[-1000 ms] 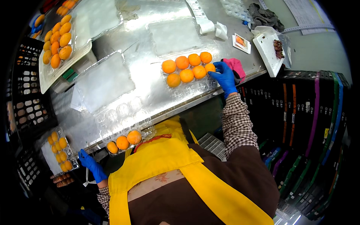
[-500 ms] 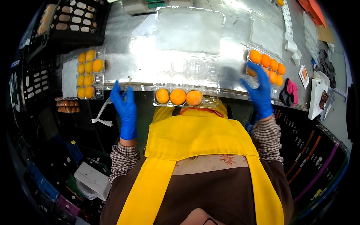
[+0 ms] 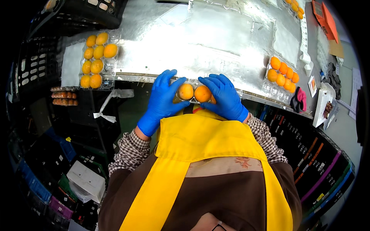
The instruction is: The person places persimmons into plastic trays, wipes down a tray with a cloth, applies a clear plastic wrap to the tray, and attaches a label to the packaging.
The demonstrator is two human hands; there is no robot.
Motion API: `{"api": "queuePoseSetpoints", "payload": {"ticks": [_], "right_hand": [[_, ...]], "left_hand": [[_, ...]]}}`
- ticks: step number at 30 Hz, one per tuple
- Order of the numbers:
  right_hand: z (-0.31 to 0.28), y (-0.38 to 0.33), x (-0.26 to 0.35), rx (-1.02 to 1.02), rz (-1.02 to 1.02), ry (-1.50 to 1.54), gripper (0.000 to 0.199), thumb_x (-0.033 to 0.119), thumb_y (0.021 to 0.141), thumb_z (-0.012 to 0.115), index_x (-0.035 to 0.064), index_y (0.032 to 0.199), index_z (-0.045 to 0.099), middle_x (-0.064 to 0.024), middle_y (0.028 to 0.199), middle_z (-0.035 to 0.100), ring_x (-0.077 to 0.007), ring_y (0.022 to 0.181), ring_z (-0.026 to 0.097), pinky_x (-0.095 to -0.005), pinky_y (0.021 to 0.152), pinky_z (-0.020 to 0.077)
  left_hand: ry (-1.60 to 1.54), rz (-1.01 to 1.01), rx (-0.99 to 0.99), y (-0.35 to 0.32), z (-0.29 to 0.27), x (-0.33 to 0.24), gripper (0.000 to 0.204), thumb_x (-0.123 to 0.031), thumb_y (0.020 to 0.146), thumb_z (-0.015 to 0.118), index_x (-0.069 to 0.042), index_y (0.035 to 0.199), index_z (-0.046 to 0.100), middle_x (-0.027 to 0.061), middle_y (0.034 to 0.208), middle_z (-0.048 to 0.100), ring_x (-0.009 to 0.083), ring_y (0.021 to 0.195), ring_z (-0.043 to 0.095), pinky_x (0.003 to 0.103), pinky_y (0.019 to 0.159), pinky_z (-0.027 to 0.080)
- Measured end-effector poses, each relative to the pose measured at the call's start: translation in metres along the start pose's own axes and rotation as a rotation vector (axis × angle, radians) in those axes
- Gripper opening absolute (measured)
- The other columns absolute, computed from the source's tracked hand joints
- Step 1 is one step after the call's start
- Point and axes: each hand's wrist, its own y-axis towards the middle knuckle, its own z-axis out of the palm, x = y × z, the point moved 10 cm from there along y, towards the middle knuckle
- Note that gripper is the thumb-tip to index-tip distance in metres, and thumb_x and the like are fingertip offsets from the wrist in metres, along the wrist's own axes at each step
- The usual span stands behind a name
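A clear plastic clamshell tray (image 3: pixel 194 101) lies at the table's near edge, right in front of my yellow apron. Two round orange fruits (image 3: pixel 185 91) show plainly in its near row, and a third peeks out under my right fingers. My blue-gloved left hand (image 3: pixel 163 96) is around the tray's left end, thumb along the near side. At the other end, my blue-gloved right hand (image 3: pixel 225 96) curves over the tray and partly hides a fruit. Both hands cover much of the tray, so its lid and far part are hard to make out.
At left stands a filled fruit tray (image 3: pixel 96 57), near black crates (image 3: pixel 92 13). Another filled tray (image 3: pixel 283 73) sits at right. Beyond it are a pink and black item (image 3: pixel 298 100), a white tray (image 3: pixel 323 107) and an orange object (image 3: pixel 325 19).
Both hands have come inward from either side, onto the ends of the middle tray. The view has shifted slightly, and the tray's raised far half no longer shows clearly.
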Motion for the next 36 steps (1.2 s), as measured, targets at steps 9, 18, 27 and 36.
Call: {"api": "queuePoseSetpoints", "payload": {"ticks": [9, 18, 27, 36], "right_hand": [[0.007, 0.001, 0.001, 0.017, 0.064, 0.039, 0.068, 0.020, 0.059, 0.075, 0.0092, 0.120, 0.047, -0.0123, 0.112, 0.052, -0.0312, 0.103, 0.048, -0.0387, 0.091, 0.0377], [-0.029, 0.001, 0.012, -0.164, 0.082, 0.206, 0.064, 0.019, 0.064, 0.073, 0.0103, 0.122, 0.046, -0.0129, 0.114, 0.050, -0.0308, 0.107, 0.046, -0.0383, 0.092, 0.0373], [-0.044, -0.008, 0.000, -0.242, 0.145, 0.345, 0.059, 0.019, 0.068, 0.072, 0.0103, 0.121, 0.047, -0.0116, 0.117, 0.051, -0.0281, 0.108, 0.048, -0.0365, 0.092, 0.0377], [-0.018, -0.012, -0.024, -0.199, 0.319, 1.027, 0.050, 0.013, 0.076, 0.065, 0.0054, 0.122, 0.045, -0.0098, 0.119, 0.050, -0.0207, 0.109, 0.049, -0.0316, 0.094, 0.0385]], "left_hand": [[-0.040, 0.116, -0.019, 0.010, -0.006, -0.006, 0.054, -0.026, 0.057, 0.077, -0.011, 0.106, 0.060, 0.0157, 0.122, 0.043, 0.0342, 0.118, 0.036, 0.043, 0.097, 0.030], [-1.166, -0.354, 0.108, 0.012, 0.005, 0.006, 0.050, -0.017, 0.065, 0.073, -0.004, 0.110, 0.056, 0.0142, 0.122, 0.047, 0.0296, 0.115, 0.043, 0.040, 0.100, 0.031], [-2.411, -0.483, 0.124, 0.022, 0.021, -0.016, 0.048, -0.038, 0.085, 0.052, -0.005, 0.120, 0.045, 0.0152, 0.116, 0.050, 0.0312, 0.109, 0.048, 0.046, 0.095, 0.037], [-1.015, -0.462, -0.102, 0.025, -0.013, 0.004, 0.039, -0.022, 0.077, 0.066, -0.003, 0.108, 0.054, 0.0128, 0.110, 0.052, 0.0250, 0.100, 0.053, 0.035, 0.090, 0.041]]}}
